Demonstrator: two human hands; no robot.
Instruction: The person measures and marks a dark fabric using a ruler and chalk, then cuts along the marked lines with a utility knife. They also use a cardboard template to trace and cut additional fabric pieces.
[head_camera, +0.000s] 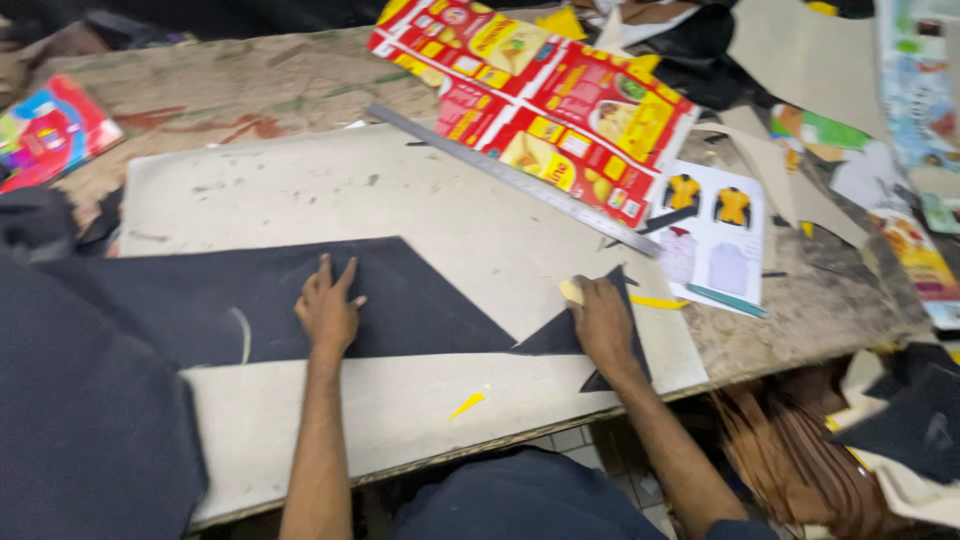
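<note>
Dark navy fabric (200, 300) lies spread over the pale cutting board (420, 200), reaching from the left edge toward the middle of our view, and our left hand (328, 310) presses flat on it, fingers (322, 272) stretched out and slightly fanned toward twelve o'clock, gripping nothing. A faint curved chalk line (243, 332) shows on the cloth at nine o'clock from that hand. Our right hand (603, 322) sits at three o'clock from the left one, well apart, resting on a small triangular piece of the same dark cloth (550, 338); its fingers are curled around a pale yellow chalk block (571, 291) that pokes out at its eleven o'clock side. Just beside this hand, at three o'clock, lies a thin yellow sliver (658, 302), and another yellow scrap (466, 404) rests on the board at seven o'clock from it. Farther out, at twelve o'clock, a long metal ruler (510, 177) runs diagonally across the board, with flattened red and yellow carton sheets (540, 90) beyond it. At two o'clock from the right hand we see a printed sheet showing garments (715, 235).
</note>
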